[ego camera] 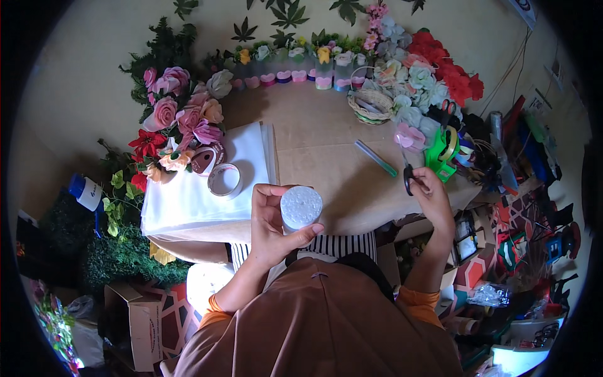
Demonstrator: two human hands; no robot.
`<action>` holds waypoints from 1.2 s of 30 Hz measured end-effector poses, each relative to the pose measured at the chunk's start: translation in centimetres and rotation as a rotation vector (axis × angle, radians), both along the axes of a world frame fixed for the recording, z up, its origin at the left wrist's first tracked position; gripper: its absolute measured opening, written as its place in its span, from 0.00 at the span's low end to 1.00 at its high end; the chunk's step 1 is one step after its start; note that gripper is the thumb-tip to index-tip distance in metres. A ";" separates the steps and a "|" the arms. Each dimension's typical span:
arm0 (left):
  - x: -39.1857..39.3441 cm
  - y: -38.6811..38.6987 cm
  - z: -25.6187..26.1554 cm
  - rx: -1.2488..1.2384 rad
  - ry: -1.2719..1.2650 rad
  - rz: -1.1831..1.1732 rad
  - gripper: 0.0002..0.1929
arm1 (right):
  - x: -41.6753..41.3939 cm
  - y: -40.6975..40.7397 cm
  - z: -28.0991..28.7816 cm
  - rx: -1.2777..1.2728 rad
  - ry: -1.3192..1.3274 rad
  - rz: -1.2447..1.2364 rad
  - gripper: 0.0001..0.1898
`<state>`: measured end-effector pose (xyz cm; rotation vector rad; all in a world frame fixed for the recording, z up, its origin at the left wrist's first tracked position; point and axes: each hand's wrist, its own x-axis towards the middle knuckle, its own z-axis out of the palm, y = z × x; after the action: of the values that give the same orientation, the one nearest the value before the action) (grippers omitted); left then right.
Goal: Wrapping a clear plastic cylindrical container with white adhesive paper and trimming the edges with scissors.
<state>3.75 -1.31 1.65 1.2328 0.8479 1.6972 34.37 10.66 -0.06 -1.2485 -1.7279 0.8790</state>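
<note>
My left hand (275, 226) holds a round white foam piece (301, 207) above the table's near edge, its dimpled top facing up. At the right, my right hand (431, 191) grips the black handle of a pair of scissors (408, 181), whose blades point away from me over the table. A clear tube with a green end (376, 158) lies on the brown table covering (315, 141) between the hands. Beyond the scissors is a pink heart-shaped piece (411, 137). A green tape dispenser (441, 153) stands just past my right hand.
Clear plastic sheets (202, 207) bear a tape roll (225, 181) and a ribbon spool (207, 159) at the left. Pink artificial roses (165, 113) stand behind them. Clear cylinders with flowers (324, 70) line the back. A wicker basket (372, 106) and white artificial flowers (421, 77) are back right.
</note>
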 end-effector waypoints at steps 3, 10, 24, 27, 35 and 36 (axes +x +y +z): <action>0.3 -0.1 -0.1 0.000 0.009 0.065 0.36 | -2.3 -2.0 2.1 -0.095 0.140 0.273 0.14; 0.9 0.1 -0.4 0.168 0.090 0.156 0.37 | -8.2 -4.6 1.9 -0.075 0.395 0.460 0.16; 0.4 0.5 -1.4 0.492 0.377 0.505 0.36 | -11.8 -8.1 5.8 0.199 -0.119 0.346 0.17; 0.4 0.6 -1.1 0.524 0.421 0.584 0.38 | -11.7 -8.6 5.7 0.256 -0.169 0.354 0.17; 0.6 0.7 -1.4 0.358 0.237 0.451 0.40 | -13.1 -8.7 4.3 0.103 0.135 0.317 0.13; 0.6 0.7 -1.4 0.320 0.181 0.377 0.41 | -13.4 -8.5 3.9 0.065 0.223 0.301 0.13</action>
<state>4.32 -0.64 0.24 1.5316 0.9910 2.1080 21.00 2.17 3.86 -0.8245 -1.7718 1.0826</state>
